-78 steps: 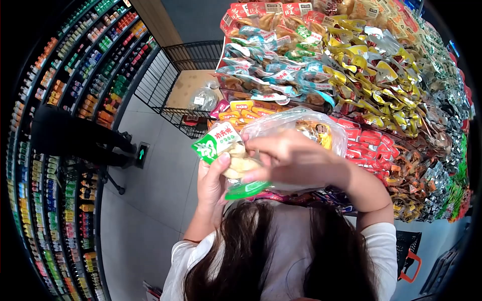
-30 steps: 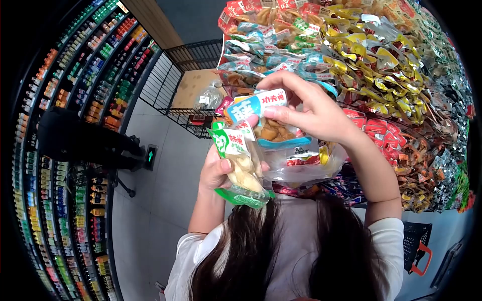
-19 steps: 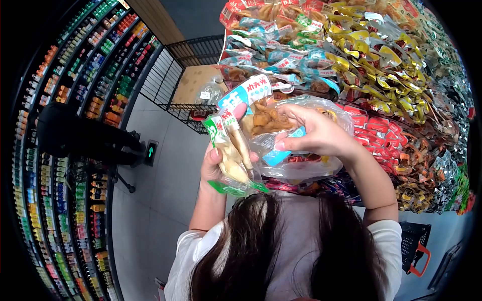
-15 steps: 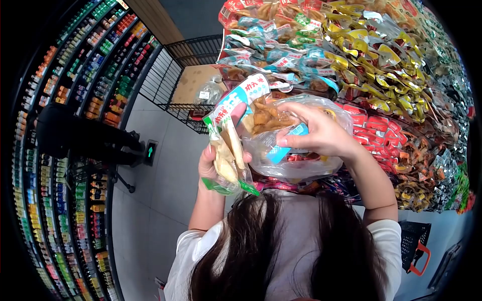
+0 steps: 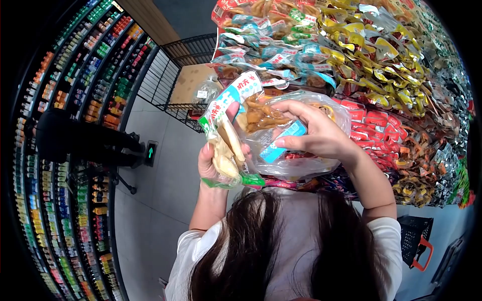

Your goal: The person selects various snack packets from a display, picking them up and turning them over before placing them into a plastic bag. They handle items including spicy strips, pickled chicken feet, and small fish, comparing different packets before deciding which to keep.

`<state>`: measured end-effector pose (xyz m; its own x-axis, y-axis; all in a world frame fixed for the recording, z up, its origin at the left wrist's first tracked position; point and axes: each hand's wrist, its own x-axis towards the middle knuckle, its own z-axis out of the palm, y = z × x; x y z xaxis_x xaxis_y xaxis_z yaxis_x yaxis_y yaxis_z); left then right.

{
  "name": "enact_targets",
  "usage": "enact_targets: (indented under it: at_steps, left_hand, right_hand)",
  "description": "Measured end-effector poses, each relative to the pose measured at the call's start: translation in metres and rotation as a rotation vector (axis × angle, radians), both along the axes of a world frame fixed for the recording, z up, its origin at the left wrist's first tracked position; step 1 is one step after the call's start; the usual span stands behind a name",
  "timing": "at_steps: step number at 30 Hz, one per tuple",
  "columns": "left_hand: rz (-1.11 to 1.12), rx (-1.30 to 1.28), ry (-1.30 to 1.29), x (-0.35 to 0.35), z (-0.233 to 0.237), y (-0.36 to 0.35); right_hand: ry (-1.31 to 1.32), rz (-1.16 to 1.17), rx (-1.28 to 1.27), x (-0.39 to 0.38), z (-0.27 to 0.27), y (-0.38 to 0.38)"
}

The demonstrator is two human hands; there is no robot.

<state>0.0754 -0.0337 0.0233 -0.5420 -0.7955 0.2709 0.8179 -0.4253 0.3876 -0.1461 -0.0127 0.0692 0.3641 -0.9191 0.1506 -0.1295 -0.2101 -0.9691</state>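
A: Head view: the left hand (image 5: 207, 163) has its grip closed round a green-trimmed clear plastic packet (image 5: 225, 150) of pale pieces, held beside the mouth of a thin clear plastic bag (image 5: 306, 168).

B: The right hand (image 5: 324, 138) pinches a blue-trimmed crinkly packet (image 5: 258, 115) of brown pieces at that mouth. I'd keep the limp film spread and slide it in flat, since both packets look slick.

Right: snack-packet heap (image 5: 381, 55). Left: drink shelves (image 5: 75, 65). Between them: wire cage (image 5: 165, 75). Before heap: plastic bag (image 5: 301, 168), snack pouch (image 5: 256, 113) at mouth, second pouch (image 5: 226, 150) leftward.
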Motion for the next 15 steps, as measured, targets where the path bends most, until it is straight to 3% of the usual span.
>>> enact_targets:
  at_steps: [9, 12, 15]
  left_hand:
    - [0.054, -0.036, -0.040, -0.005, 0.001, 0.002]
    - [0.052, -0.068, -0.061, -0.003, -0.003, 0.001]
    - [0.026, -0.094, -0.092, -0.001, -0.008, -0.001]
  right_hand:
    - [-0.129, 0.014, 0.106, 0.002, 0.002, 0.005]
    - [-0.043, -0.009, 0.005, 0.000, -0.004, 0.005]
    - [-0.048, -0.039, 0.072, 0.001, 0.001, 0.008]
